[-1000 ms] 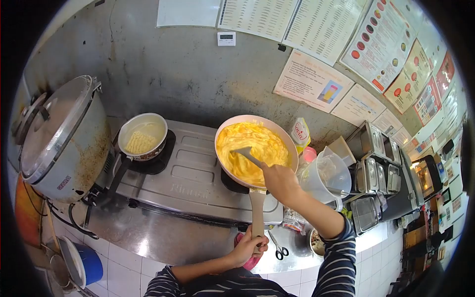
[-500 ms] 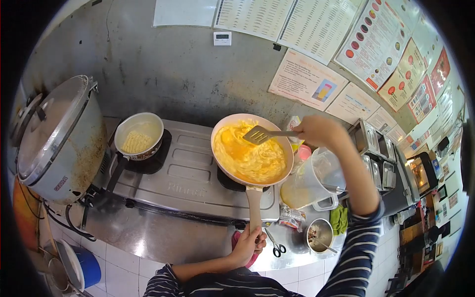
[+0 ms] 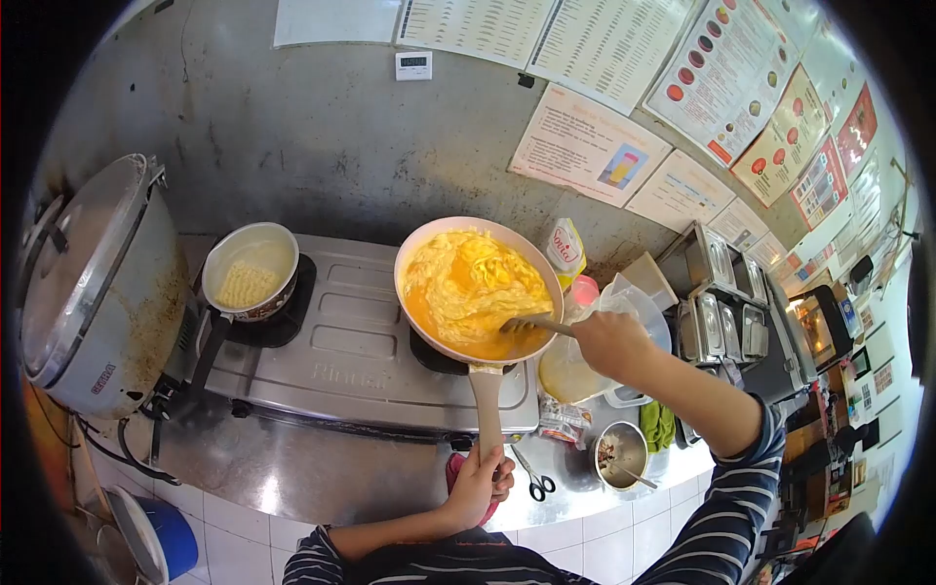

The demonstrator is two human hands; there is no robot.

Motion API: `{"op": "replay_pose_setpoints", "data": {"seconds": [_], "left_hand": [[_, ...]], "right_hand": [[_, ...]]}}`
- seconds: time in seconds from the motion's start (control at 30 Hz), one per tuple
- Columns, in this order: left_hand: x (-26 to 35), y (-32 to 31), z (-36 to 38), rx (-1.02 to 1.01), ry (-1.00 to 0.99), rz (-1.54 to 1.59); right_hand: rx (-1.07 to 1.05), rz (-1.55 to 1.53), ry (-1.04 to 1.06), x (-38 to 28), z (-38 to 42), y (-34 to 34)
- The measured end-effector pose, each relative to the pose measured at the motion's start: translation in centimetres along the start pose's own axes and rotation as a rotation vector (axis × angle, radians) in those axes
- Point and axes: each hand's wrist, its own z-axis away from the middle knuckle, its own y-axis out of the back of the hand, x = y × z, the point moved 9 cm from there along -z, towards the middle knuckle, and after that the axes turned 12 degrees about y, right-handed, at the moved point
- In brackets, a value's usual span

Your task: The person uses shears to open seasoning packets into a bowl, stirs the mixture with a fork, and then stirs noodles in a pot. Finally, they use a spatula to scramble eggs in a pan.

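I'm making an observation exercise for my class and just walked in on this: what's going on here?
At a stove, a person's left grip is closed on the handle of a pan. The right grip holds a spatula, its blade dipped in a yellow, egg-like mixture. That mixture looks partly set, with runny orange liquid around it. Left of the pan, a pot of pale noodles stands untouched; scissors lie on the counter.
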Motion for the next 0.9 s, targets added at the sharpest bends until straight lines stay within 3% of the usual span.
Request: {"op": "replay_pose_setpoints", "data": {"seconds": [0.27,0.33,0.63,0.77,0.8,0.87,0.9], "left_hand": [[-0.1,-0.1,0.2,0.005,0.027,-0.024],[-0.1,0.0,0.2,0.016,0.023,-0.043],[0.0,0.1,0.1,0.018,-0.011,-0.037],[-0.2,0.2,0.0,0.022,-0.019,0.016],[-0.2,0.3,-0.1,0.015,-0.026,0.022],[-0.1,0.2,0.0,0.007,-0.028,0.026],[-0.1,0.2,0.0,0.011,-0.03,0.029]], "right_hand": [[0.126,-0.057,-0.065,4.1,-4.0,-4.0],[0.243,-0.071,-0.041,4.3,-5.7,-3.7],[0.346,-0.054,-0.111,2.9,-10.6,-0.5],[0.13,-0.013,0.068,5.1,-8.8,5.2],[0.123,-0.015,0.067,4.4,-6.9,8.4],[-0.247,-0.169,-0.047,3.4,-3.7,10.0],[-0.25,-0.171,-0.051,3.2,-3.5,10.1]]}}
